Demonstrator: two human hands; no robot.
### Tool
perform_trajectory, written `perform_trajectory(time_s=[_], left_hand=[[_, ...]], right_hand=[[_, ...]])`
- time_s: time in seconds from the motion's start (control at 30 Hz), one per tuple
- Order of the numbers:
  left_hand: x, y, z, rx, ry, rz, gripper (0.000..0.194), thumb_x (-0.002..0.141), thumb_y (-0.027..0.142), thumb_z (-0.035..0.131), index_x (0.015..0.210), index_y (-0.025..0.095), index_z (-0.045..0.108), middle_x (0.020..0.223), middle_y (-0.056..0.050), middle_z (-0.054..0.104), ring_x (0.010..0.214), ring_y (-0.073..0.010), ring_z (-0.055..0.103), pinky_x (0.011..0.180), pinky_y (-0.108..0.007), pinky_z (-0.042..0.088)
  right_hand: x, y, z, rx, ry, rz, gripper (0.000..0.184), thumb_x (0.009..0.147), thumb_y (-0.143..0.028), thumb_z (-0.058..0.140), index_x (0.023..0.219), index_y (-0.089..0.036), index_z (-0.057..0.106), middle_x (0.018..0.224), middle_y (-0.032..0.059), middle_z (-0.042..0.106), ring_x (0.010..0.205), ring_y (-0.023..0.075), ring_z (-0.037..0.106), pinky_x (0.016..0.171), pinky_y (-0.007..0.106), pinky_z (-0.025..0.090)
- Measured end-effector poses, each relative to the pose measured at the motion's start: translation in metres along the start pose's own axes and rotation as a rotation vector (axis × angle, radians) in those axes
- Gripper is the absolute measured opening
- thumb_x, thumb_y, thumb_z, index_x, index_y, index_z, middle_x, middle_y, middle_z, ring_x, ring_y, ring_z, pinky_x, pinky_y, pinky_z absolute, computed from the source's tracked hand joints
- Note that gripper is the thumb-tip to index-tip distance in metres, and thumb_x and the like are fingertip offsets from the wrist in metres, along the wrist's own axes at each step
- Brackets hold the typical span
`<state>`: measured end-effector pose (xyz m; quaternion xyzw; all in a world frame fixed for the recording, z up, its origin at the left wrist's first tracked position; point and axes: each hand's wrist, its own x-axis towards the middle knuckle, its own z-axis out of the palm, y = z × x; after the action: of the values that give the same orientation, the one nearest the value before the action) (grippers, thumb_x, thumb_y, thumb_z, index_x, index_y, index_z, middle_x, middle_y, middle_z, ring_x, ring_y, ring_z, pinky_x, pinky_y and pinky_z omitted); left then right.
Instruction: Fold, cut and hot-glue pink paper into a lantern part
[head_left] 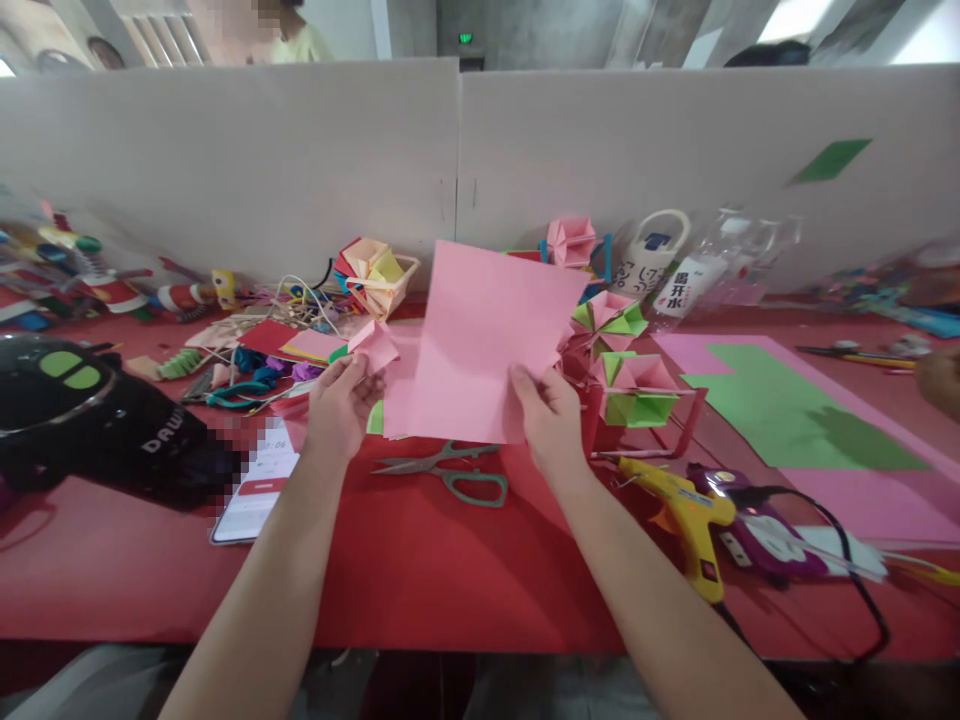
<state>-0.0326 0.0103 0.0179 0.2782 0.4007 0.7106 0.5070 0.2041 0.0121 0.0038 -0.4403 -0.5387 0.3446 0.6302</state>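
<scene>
A large sheet of pink paper [487,340] stands tilted up above the table, its lower right part gripped between the thumb and fingers of my right hand [551,410]. My left hand [341,400] pinches a small folded piece of pink paper [376,343], just left of the sheet. More pink paper [400,380] lies partly hidden behind the large sheet. Below the sheet, scissors [476,488] with grey-green handles rest on the red table [465,580]. Folded pink and green paper ornaments [637,390] sit just beyond my right hand.
A yellow glue gun [686,510] and a purple power strip [780,545] with cables lie at right. Green paper [810,410] covers pink sheets there. At left are a phone [259,490] and a black device [97,420]. A grey partition [300,160] closes the back; another person's hand [937,382] shows far right.
</scene>
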Motion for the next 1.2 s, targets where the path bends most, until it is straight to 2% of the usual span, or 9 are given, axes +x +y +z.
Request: perform_trajectory(time_s=[0.13,0.3,0.4,0.5,0.57,0.67,0.8,1.0,1.2], left_hand=[[0.008,-0.012,-0.004,0.104,0.119,-0.056,0.019,0.073,0.022,0.073,0.074,0.014,0.056,0.061,0.001,0.064,0.046,-0.0055,0.056,0.046,-0.014,0.045],[0.01,-0.027,-0.004,0.018,0.083,-0.038,0.015,0.072,0.009,0.071,0.082,0.014,0.061,0.096,-0.008,0.073,0.094,-0.0162,0.071,0.091,-0.028,0.055],[0.006,-0.031,0.002,0.083,-0.021,-0.128,0.016,0.076,0.018,0.071,0.091,0.014,0.066,0.103,-0.01,0.073,0.105,-0.0197,0.069,0.097,-0.032,0.052],[-0.001,-0.031,0.009,0.131,-0.193,-0.242,0.033,0.082,0.044,0.067,0.1,0.017,0.069,0.104,-0.011,0.074,0.11,-0.0255,0.067,0.097,-0.039,0.053],[-0.006,-0.031,0.01,0.175,-0.248,-0.259,0.049,0.081,0.058,0.063,0.106,0.017,0.069,0.103,-0.011,0.075,0.107,-0.0287,0.067,0.093,-0.043,0.054],[-0.01,-0.032,0.005,0.387,-0.253,-0.198,0.055,0.073,0.057,0.074,0.107,0.014,0.07,0.095,-0.011,0.076,0.093,-0.0292,0.07,0.078,-0.038,0.057],[-0.01,-0.033,-0.001,0.645,-0.277,-0.123,0.046,0.069,0.049,0.078,0.092,0.01,0.074,0.08,-0.01,0.075,0.074,-0.025,0.069,0.06,-0.029,0.052],[-0.011,-0.027,0.003,0.542,-0.298,-0.174,0.048,0.073,0.057,0.072,0.083,0.011,0.071,0.067,-0.006,0.069,0.055,-0.0164,0.061,0.052,-0.026,0.046],[-0.011,-0.021,0.003,0.533,-0.343,-0.15,0.04,0.068,0.05,0.079,0.081,0.013,0.07,0.061,-0.001,0.066,0.053,-0.014,0.058,0.052,-0.024,0.046]], right_hand=[[0.006,0.009,-0.005,-0.031,0.041,0.014,0.027,0.084,-0.044,0.066,0.087,-0.017,0.069,0.087,0.0052,0.071,0.084,0.0209,0.063,0.08,0.034,0.049],[0.003,0.015,0.0,-0.035,-0.023,0.019,0.031,0.084,-0.047,0.065,0.087,-0.017,0.07,0.082,0.0036,0.069,0.079,0.0198,0.062,0.075,0.032,0.048],[0.001,0.015,0.002,-0.061,-0.062,0.023,0.03,0.084,-0.046,0.064,0.084,-0.017,0.07,0.08,0.003,0.068,0.076,0.0186,0.06,0.071,0.03,0.047],[-0.001,0.014,0.003,-0.073,-0.125,0.081,0.029,0.082,-0.047,0.065,0.083,-0.017,0.069,0.078,0.0026,0.067,0.073,0.018,0.058,0.068,0.029,0.045],[-0.003,0.014,0.004,-0.071,-0.17,0.145,0.03,0.081,-0.047,0.065,0.078,-0.017,0.067,0.074,0.0017,0.064,0.068,0.0169,0.056,0.063,0.029,0.043],[-0.006,0.012,0.006,-0.073,-0.242,0.221,0.038,0.082,-0.051,0.063,0.065,-0.017,0.062,0.063,0.0001,0.058,0.06,0.0147,0.051,0.057,0.028,0.038],[-0.005,0.008,0.004,0.036,-0.293,0.265,0.032,0.081,-0.05,0.066,0.083,-0.018,0.07,0.08,0.0033,0.069,0.073,0.0192,0.061,0.065,0.03,0.045],[-0.001,0.004,0.0,0.211,-0.324,0.443,0.031,0.069,-0.045,0.079,0.086,-0.019,0.072,0.083,0.0056,0.074,0.078,0.0218,0.067,0.073,0.035,0.051],[-0.001,0.004,-0.001,0.222,-0.316,0.45,0.031,0.07,-0.046,0.079,0.086,-0.02,0.074,0.085,0.0048,0.074,0.074,0.0199,0.066,0.074,0.035,0.05]])
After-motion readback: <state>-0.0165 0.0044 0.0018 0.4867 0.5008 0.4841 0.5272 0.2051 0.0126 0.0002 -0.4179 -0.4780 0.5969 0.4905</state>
